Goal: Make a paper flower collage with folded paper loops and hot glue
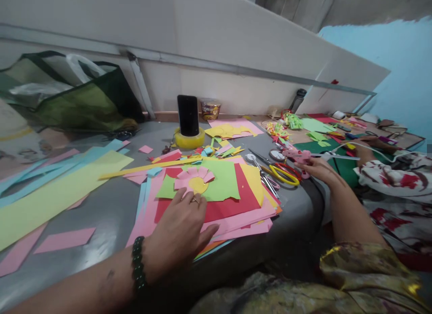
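Observation:
My left hand (184, 228) lies palm down over the stacked papers, its fingertips on the lower edge of a paper flower (198, 185) with pink petals and a yellow centre. The fingers are stretched out and the thumb stands apart. Beneath the flower is a green paper sheet (224, 183), which lies on a red sheet (248, 199). Off to the right, my right hand (319, 170) is closed around a pink glue gun (299, 155), partly hidden by the fingers. Yellow-handled scissors (285, 175) lie just left of that hand.
A phone (188, 116) stands in a yellow tape roll (189, 139) behind the papers. Paper strips (64, 192) cover the left side, with a green bag (84, 97) behind. At right, a co-worker's patterned sleeve (394, 179) reaches over the table near a white cord (367, 143).

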{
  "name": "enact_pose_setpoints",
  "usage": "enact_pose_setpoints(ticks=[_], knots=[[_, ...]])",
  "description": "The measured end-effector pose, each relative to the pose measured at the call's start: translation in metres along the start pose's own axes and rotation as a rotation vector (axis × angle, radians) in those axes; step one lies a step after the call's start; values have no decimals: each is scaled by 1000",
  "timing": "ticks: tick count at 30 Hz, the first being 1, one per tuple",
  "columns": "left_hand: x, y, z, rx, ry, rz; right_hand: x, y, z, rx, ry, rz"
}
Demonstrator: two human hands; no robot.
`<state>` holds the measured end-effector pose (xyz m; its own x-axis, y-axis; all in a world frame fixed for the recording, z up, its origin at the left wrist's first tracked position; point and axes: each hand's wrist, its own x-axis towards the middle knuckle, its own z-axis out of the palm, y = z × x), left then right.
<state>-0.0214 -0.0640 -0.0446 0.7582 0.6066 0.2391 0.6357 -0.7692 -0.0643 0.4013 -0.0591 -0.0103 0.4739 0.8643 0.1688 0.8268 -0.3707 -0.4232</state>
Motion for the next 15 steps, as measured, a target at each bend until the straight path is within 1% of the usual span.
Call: enact_pose_setpoints(ticks=[3, 4, 9, 11, 15], knots=[[0, 0, 1, 36, 2, 21, -4, -4, -2, 42, -13, 121], [0, 0, 1, 44, 8, 29, -5, -5, -2, 41, 2, 135], [0, 0, 1, 53, 17, 42, -4, -4, -1, 18, 82, 72], [0, 0, 0, 46, 16, 40, -5, -2, -3, 16, 105, 69], [0, 0, 0, 51, 16, 40, -13, -3, -11, -16, 64, 105]])
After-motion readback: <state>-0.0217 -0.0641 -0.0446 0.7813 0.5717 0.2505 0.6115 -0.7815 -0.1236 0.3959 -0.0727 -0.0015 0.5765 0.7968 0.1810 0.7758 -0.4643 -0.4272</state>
